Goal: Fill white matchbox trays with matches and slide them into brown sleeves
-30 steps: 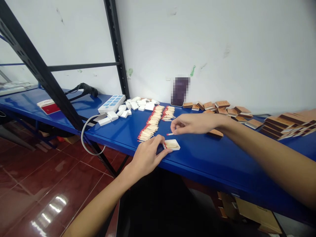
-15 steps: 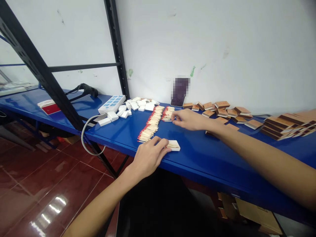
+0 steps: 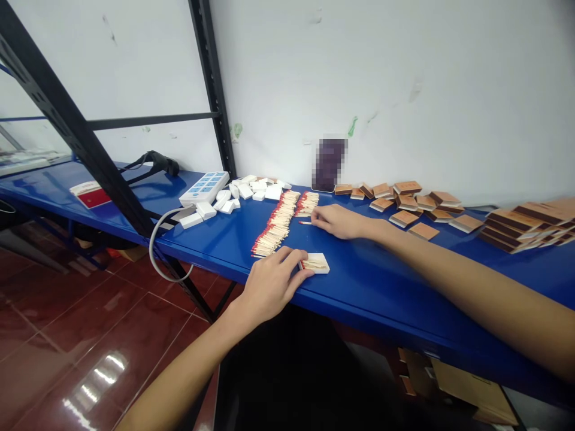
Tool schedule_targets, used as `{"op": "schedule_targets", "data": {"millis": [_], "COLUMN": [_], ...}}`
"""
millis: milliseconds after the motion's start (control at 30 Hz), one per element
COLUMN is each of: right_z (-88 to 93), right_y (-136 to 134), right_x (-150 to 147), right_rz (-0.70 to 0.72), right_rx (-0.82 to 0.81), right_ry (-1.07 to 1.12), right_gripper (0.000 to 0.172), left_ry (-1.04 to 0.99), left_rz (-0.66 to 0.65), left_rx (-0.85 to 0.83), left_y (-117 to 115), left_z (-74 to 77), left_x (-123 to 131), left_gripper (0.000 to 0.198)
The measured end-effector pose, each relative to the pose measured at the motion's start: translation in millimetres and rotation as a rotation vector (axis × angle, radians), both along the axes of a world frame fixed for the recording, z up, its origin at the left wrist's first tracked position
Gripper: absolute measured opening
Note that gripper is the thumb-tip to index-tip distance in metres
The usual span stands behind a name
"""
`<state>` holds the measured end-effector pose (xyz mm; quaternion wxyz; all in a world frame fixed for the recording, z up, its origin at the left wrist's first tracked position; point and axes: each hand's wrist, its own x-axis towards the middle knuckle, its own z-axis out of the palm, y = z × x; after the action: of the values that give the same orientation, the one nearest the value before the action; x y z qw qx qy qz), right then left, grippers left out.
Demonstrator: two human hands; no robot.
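Near the table's front edge, my left hand grips the left end of a white matchbox tray between thumb and fingers. Several matches lie inside it. My right hand pinches a match by its plain end, its red head pointing left. Just beyond that hand is a short row of red-headed matches. A longer row of matches runs beside it on the left, down toward my left hand.
White empty trays lie by a white power strip. Brown matchbox sleeves are scattered at the right, with stacked sleeves farther along. A phone leans on the wall. A black rack post stands left on the blue table.
My right hand has come slightly toward me from the short match row, and a match now shows in its fingers. My left hand stays on the tray.
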<state>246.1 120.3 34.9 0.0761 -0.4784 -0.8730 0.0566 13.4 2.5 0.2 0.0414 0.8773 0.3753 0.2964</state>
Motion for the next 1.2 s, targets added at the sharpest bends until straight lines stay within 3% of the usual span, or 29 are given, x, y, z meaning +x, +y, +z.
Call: {"op": "schedule_targets", "data": {"millis": [367, 667, 800, 967, 1067, 1200], "right_z": [66.6, 73.7, 66.4, 30.3, 9.9, 0.1], "right_y": [-57, -76, -63, -29, -11, 2], "right_x": [-9, -26, -18, -11, -13, -17], "right_rz": [0.147, 0.195, 0.177, -0.023, -0.09, -0.116], "right_rx": [-0.342, -0.479, -0.297, 0.097, 0.185, 0.215], "right_ry": [-0.076, -0.128, -0.016, 0.016, -0.038, -0.068], "right_gripper": [0.028, 0.026, 0.029, 0.021, 0.022, 0.026], "left_ry": [-0.057, -0.102, -0.081, -0.072, -0.056, -0.055], "left_rz": [0.002, 0.042, 0.021, 0.011, 0.021, 0.015], "left_rx": [-0.012, -0.05, -0.024, -0.006, -0.004, 0.0], "left_y": [0, 2, 2, 1, 0, 0], "left_z": [-0.1, -1.5, -1.8, -1.8, -1.7, -1.3], "left_x": [-1, -1, -1, 0, 0, 0], "left_gripper": [0.018, 0.032, 0.025, 0.023, 0.023, 0.024]}}
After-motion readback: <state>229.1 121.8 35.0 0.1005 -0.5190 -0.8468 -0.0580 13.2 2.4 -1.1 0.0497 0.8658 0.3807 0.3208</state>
